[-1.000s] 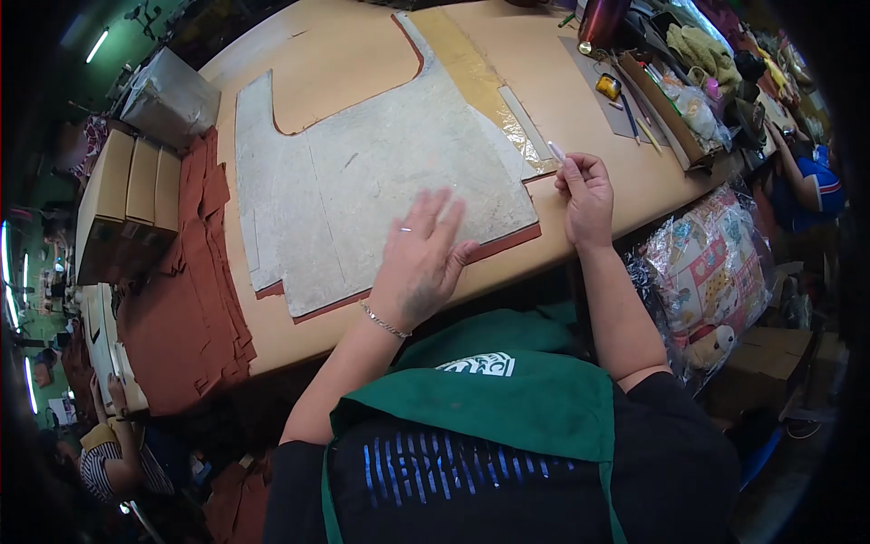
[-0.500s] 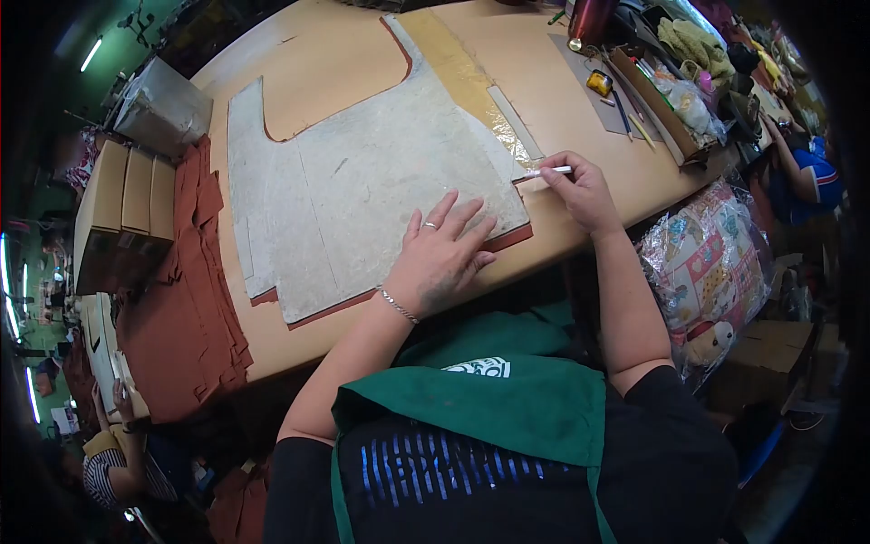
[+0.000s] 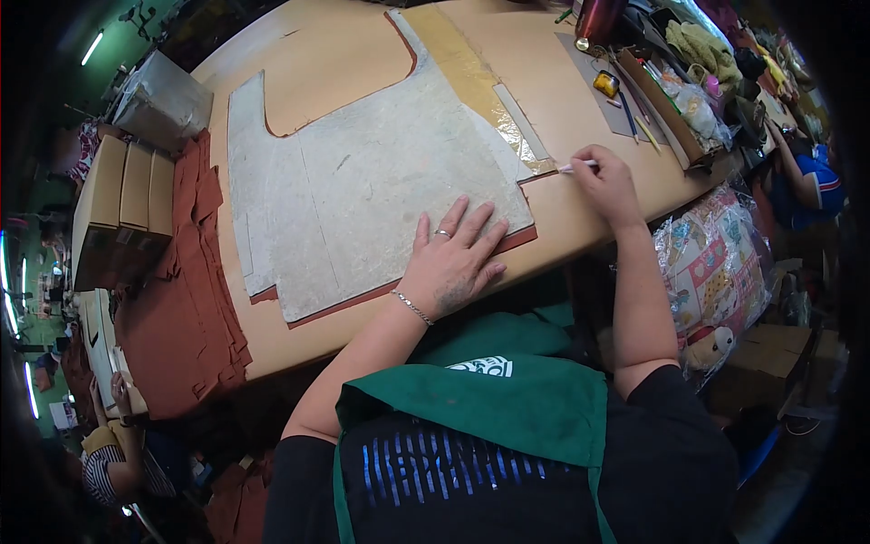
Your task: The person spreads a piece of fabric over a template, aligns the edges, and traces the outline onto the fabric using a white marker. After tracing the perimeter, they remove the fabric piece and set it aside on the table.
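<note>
A large grey pattern template lies flat on the table, with reddish-brown fabric showing along its near edges. My left hand rests on the template near its front edge, fingers spread. Between the fingertips of my right hand is a slim white pen. Its tip is at the right corner of the template, by the end of a short dark edge. Yellowish tape covers the template's right side, and a narrow grey strip lies along it.
Reddish-brown fabric pieces are stacked at the left, beside cardboard boxes. At the right are a box of supplies, pencils and a yellow-and-black item. A plastic-wrapped printed bundle sits beyond the table edge. Other people work on both sides.
My right hand has moved a little to the right with the pen, out to the template's corner. My left hand has shifted slightly right and stays flat on the template.
</note>
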{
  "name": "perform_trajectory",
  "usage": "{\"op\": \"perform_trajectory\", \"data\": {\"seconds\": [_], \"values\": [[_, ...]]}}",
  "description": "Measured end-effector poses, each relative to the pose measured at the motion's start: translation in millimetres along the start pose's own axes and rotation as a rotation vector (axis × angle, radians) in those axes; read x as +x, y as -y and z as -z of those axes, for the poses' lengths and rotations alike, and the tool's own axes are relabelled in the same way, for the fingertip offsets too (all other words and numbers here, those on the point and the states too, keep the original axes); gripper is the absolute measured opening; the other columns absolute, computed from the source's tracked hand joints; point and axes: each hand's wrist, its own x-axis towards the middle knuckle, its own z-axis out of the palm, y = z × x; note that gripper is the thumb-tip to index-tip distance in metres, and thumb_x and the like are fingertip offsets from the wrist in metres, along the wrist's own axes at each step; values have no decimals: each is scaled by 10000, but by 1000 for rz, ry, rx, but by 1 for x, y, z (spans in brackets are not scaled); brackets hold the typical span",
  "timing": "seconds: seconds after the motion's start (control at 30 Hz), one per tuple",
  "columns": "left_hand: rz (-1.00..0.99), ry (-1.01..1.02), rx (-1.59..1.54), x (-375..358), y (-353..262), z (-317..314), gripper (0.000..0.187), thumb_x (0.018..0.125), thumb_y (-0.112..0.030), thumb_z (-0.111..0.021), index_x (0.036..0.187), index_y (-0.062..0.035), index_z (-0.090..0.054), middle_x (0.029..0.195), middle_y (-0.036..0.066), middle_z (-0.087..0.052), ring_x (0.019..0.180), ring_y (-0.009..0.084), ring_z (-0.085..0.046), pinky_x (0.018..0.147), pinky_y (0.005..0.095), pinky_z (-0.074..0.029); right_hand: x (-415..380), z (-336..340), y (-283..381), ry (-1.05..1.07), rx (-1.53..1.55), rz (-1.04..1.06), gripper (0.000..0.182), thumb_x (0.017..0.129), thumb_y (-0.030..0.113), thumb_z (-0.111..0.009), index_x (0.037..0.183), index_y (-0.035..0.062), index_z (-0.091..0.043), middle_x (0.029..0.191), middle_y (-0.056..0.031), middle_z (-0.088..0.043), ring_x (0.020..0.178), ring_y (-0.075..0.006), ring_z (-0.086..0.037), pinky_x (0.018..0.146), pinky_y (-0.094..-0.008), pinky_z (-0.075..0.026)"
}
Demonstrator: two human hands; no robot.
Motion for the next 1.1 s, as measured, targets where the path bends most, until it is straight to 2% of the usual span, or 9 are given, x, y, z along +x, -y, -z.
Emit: {"op": "perform_trajectory", "data": {"seconds": [0.1,0.2,0.3,0.43,0.6,0.7,0.83,0.93,1.1], "values": [[-217,74,-6,-2,-4,6,471,834,-351,-516,1272,-224,-400,1362,32,-330,1288,257,-254,943,611,-251,-9,4,5,-12,94,-38,160,791,146,-596,826,-10,-603,715,-67,-607,617,-105,-552,565,-235,-437],[-600,225,-492,-8,-25,-11,503,798,-287,-578,1263,-195,-410,1335,44,-369,1271,254,-290,924,604,-283,-21,-18,14,26,195,-1,180,789,158,-605,839,-15,-604,713,-73,-610,604,-103,-543,552,-236,-433],[-635,167,-545,-8,-32,-11,540,778,-291,-598,1268,-173,-404,1319,51,-384,1263,253,-304,912,596,-303,-27,-32,23,-8,108,42,184,782,156,-609,842,-17,-603,737,-102,-613,605,-131,-554,543,-252,-436],[-142,-27,-116,0,-23,16,544,801,-343,-559,1283,-158,-385,1329,38,-364,1270,266,-283,927,592,-289,-28,-41,27,-76,67,140,140,774,131,-603,802,-6,-598,746,-129,-597,635,-227,-578,572,-302,-452],[-97,5,-51,-2,-16,-4,550,828,-413,-492,1297,-155,-366,1361,23,-314,1287,268,-237,953,587,-250,-37,-33,36,-10,-100,308,109,772,110,-595,764,1,-585,717,-139,-572,659,-286,-567,616,-338,-453],[-85,-4,-108,-3,-14,-4,534,829,-414,-493,1280,-148,-387,1357,20,-318,1290,264,-229,955,590,-236,-59,6,56,306,-202,300,98,766,98,-608,755,2,-591,699,-122,-569,635,-253,-561,605,-321,-447],[-126,-65,-309,-3,-4,2,427,839,-338,-518,1189,-97,-477,1250,71,-434,1211,272,-357,943,506,-306,-71,32,73,210,71,107,73,745,70,-640,757,3,-614,680,-72,-565,611,-153,-537,563,-250,-414],[-111,13,-970,-7,25,23,327,843,-250,-534,1097,-44,-532,1081,116,-533,1061,276,-489,886,387,-385,-65,25,69,120,264,20,50,742,20,-642,777,-7,-618,688,-2,-540,605,-62,-484,535,-193,-370],[27,-417,-442,-46,93,42,220,793,-132,-580,977,-12,-565,1000,148,-561,928,309,-539,802,362,-444,-46,-14,58,239,777,8,148,799,8,-571,944,-19,-580,728,-10,-510,699,-70,-474,631,-179,-365]]}}
